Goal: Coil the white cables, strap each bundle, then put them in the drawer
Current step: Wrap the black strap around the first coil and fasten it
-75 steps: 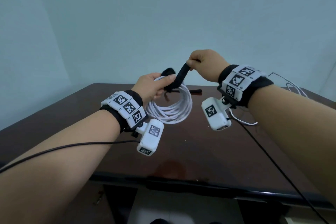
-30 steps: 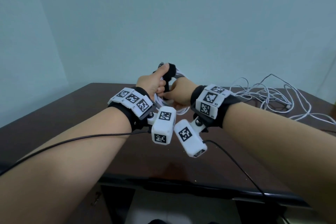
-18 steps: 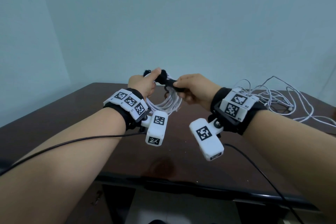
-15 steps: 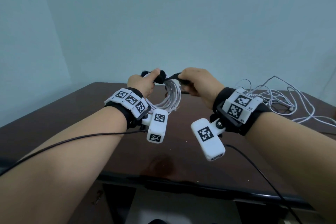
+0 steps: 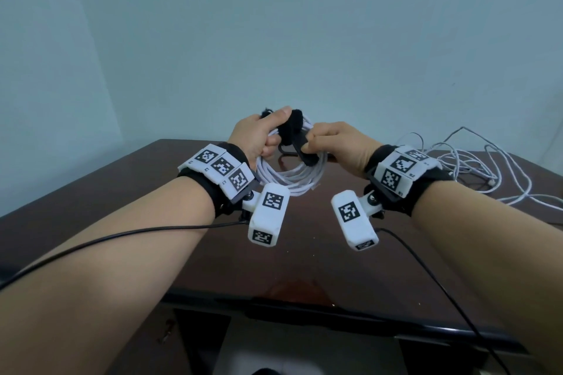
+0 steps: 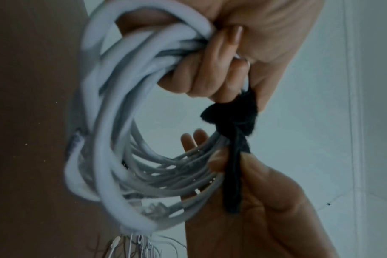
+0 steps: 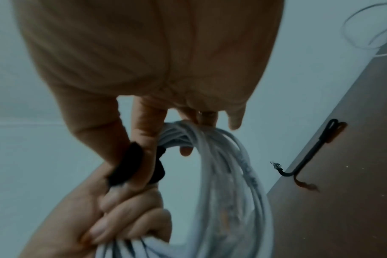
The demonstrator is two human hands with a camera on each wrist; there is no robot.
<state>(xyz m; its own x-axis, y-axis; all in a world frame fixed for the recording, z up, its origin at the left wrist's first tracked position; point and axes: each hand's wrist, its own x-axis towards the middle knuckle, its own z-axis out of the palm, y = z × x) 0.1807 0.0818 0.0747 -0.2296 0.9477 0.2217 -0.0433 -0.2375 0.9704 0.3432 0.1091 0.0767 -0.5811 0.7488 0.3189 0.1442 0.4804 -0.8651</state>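
Observation:
A coil of white cable (image 5: 289, 175) (image 6: 113, 139) (image 7: 227, 183) hangs in the air above the dark table. My left hand (image 5: 260, 137) (image 6: 210, 69) grips the top of the coil, thumb lying on the black strap (image 5: 294, 128) (image 6: 232, 122) wrapped round the bundle. My right hand (image 5: 332, 146) (image 7: 141, 139) pinches the strap's free tail (image 5: 304, 152) (image 6: 232, 183) (image 7: 128, 165) between thumb and forefinger, its other fingers behind the coil.
A tangle of loose white cable (image 5: 475, 167) lies on the brown table (image 5: 304, 253) at the back right. A second black strap (image 7: 307, 157) lies on the table beyond the coil. Black wires (image 5: 426, 277) trail from the wrist cameras over the table's front edge.
The right hand, which had pulled the strap tail up and right, has brought it down against the coil. Both hands moved closer together.

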